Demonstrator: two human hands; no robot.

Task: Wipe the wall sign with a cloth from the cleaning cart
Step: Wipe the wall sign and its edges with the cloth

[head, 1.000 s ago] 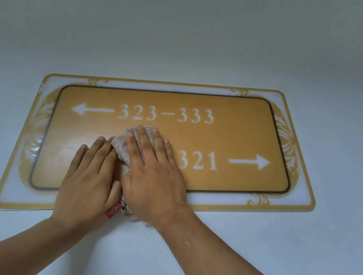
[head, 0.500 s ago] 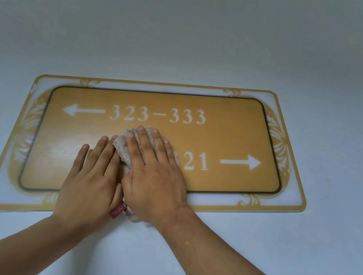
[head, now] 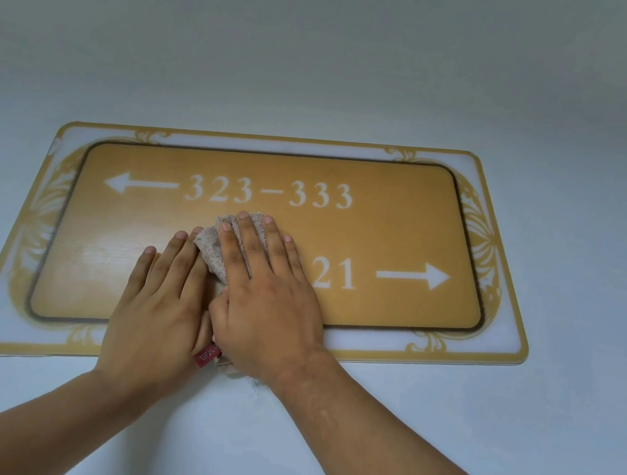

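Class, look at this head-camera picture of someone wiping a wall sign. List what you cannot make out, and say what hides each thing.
1. Head view: the first digits of the sign's lower number; the right hand covers them, only "21" shows.
2. Most of the cloth, hidden under both hands; left hand beside it.
3. The red tag's print: too small.
4. The cleaning cart: outside the frame.
5. Both elbows: cut off by the bottom edge.

Soft, even, cool light; sharp focus, faint shadows, wide-angle bending toward the edges.
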